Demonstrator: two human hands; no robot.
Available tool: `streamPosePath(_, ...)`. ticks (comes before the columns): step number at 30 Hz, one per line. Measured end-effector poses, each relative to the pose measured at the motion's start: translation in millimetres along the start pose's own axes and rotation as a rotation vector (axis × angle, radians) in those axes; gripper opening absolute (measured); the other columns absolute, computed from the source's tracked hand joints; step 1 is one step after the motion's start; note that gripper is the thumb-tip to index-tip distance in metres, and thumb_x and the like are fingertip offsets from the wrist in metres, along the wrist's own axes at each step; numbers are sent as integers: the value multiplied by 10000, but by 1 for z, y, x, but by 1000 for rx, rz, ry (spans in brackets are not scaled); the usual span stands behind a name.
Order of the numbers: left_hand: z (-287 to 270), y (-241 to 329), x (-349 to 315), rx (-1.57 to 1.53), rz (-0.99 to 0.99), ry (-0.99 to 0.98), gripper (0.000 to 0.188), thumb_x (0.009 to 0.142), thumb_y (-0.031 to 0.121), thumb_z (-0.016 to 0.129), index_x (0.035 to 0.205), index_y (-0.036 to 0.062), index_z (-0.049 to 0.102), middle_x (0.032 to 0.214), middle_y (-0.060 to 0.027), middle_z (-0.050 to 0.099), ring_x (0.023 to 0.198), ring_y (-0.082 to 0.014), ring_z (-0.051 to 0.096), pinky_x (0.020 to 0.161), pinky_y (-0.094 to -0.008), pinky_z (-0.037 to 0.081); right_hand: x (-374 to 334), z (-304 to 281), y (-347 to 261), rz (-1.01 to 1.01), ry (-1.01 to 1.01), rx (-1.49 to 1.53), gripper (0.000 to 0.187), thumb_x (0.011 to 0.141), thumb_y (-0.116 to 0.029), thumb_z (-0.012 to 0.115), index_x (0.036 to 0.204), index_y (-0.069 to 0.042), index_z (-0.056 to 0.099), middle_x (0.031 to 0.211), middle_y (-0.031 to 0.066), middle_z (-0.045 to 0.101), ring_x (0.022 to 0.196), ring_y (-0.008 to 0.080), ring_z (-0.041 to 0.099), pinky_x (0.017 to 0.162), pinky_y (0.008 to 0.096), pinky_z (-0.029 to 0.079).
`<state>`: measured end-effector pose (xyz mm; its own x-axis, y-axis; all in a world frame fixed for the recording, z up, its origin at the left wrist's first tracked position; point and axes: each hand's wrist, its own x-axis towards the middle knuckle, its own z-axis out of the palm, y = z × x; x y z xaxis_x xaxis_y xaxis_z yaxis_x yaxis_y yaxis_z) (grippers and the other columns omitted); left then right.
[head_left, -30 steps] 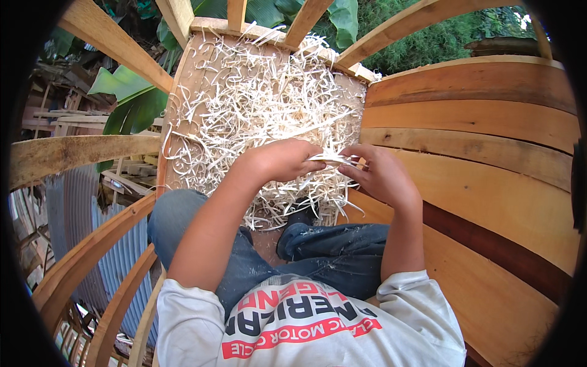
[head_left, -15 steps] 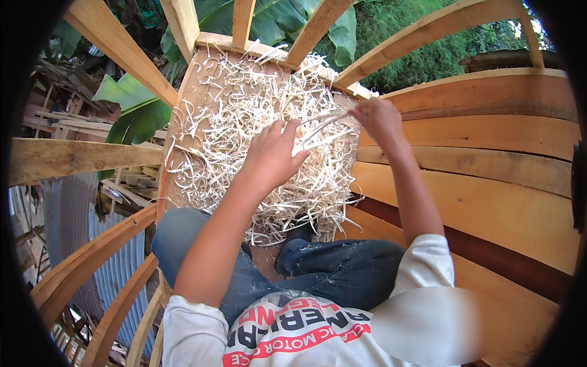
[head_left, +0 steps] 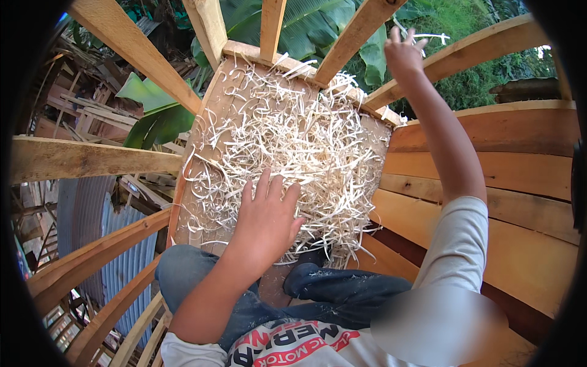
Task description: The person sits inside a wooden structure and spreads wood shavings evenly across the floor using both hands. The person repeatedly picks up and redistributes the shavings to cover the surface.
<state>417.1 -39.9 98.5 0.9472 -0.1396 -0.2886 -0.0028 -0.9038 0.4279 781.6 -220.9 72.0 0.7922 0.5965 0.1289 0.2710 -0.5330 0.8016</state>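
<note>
A tangle of pale, curled wood strips [head_left: 293, 134] covers much of the wooden floor panel [head_left: 208, 131] before my legs. My left hand [head_left: 263, 211] is open, palm down, fingers spread over the near part of the tangle, and holds nothing I can see. My right hand [head_left: 405, 56] is stretched far forward and right, up at the wooden rail. Its fingers are apart, and a few pale strips [head_left: 437, 38] show just past the fingertips. Whether those strips still touch the fingers is hard to make out.
Wooden slats [head_left: 351, 40] rise along the far edge and left side. A plank wall [head_left: 477, 171] stands on the right. Banana leaves [head_left: 293, 24] and bushes grow beyond the slats. Corrugated sheets [head_left: 125, 251] and scrap wood lie below on the left.
My right hand has swung forward and right from over the tangle, carrying strips to the rail, and its fingers have spread. My left hand has drawn back toward me and opened flatter.
</note>
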Motion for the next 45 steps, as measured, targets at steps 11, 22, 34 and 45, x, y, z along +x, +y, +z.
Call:
streamPosePath(11, 13, 4, 17, 60, 73, 11, 539, 849, 304, 672, 1292, 49, 500, 1274, -205, 519, 1320, -385, 379, 1069, -506, 318, -198, -30, -155, -529, -794, 1063, 399, 802, -346, 686, 1099, -85, 630, 1054, 141, 665, 982, 320, 656, 822, 445, 533)
streamPosePath(22, 9, -20, 31, 110, -13, 27, 505, 857, 320, 666, 1266, 62, 525, 1199, -181, 577, 1271, -355, 446, 1033, -490, 355, -276, -21, -196, -26, -700, 1140, 255, 843, -327, 649, 913, -83, 673, 834, 149, 660, 892, 325, 662, 760, 453, 528)
streamPosePath(34, 17, -16, 56, -263, 238, 15, 416, 852, 139, 586, 1247, 25, 525, 1143, -179, 590, 1102, -323, 553, 976, -406, 437, -277, -129, -67, 330, -415, 1133, 211, 844, -229, 673, 1024, -124, 700, 1009, 89, 648, 837, 317, 654, 728, 426, 518)
streamPosePath(45, -5, -23, 79, -353, 117, 258, 335, 872, 184, 621, 1171, 37, 593, 1123, -168, 625, 1097, -335, 576, 966, -409, 443, -266, -91, -11, 580, -156, 1282, 139, 866, -194, 669, 898, -65, 710, 828, 99, 652, 649, 264, 614, 599, 355, 483)
